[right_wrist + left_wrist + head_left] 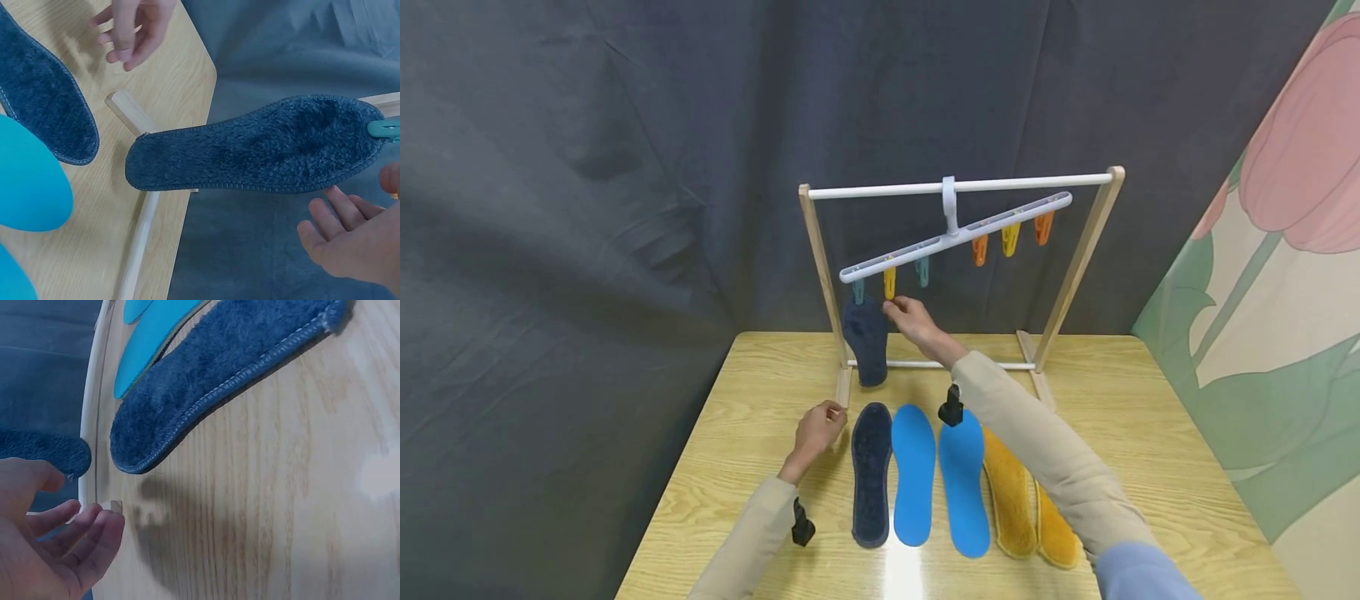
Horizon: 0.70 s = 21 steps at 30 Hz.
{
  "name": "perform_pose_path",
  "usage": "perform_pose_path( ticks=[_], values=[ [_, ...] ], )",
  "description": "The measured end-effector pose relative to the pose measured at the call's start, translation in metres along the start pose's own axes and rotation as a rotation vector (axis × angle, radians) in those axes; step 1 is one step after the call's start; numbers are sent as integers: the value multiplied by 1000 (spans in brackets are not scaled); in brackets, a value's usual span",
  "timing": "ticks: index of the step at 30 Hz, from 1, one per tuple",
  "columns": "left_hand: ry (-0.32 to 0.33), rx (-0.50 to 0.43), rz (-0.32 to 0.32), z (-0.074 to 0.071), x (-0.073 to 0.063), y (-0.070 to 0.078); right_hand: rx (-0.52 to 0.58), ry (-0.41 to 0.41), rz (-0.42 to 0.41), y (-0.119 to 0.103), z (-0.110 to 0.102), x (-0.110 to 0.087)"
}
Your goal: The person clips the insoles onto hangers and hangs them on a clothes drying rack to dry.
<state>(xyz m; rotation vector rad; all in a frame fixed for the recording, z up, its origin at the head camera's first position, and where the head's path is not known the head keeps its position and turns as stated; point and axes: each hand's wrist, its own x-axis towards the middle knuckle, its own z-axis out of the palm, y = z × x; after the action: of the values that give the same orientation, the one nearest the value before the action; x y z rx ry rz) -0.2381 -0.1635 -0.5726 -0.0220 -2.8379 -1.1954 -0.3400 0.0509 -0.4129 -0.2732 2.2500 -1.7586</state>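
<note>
A dark blue fuzzy insole (867,342) hangs from a teal clothespin (858,290) at the low left end of a white hanger (925,248). My right hand (913,321) is raised beside that insole, fingers loosely extended, with fingertips right at the bottom of the yellow clothespin (890,283). In the right wrist view its fingers (326,219) are close to the insole's edge. My left hand (820,429) hovers over the table by the rack's left foot, fingers relaxed and holding nothing. Next to it lies the second dark blue insole (872,475).
Two bright blue insoles (914,475) and two orange-yellow fuzzy ones (1011,500) lie in a row on the wooden table (722,467), partly under my right sleeve. The hanger tilts on a wooden rack (1081,258). More clothespins (1011,240) hang along its right half.
</note>
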Motion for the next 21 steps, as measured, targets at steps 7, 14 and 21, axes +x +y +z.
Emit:
perform_pose_path(
  ticks=[7, 14, 21],
  values=[
    [-73, 16, -28, 5, -4, -1, -22, 28, -24, -2, -1, 1],
    [-89, -7, -6, 8, -8, -3, -1, 30, -43, -7, -2, 2],
    [-113, -2, -1, 10, -8, -6, 23, 45, -52, -9, -6, 3]
  ],
)
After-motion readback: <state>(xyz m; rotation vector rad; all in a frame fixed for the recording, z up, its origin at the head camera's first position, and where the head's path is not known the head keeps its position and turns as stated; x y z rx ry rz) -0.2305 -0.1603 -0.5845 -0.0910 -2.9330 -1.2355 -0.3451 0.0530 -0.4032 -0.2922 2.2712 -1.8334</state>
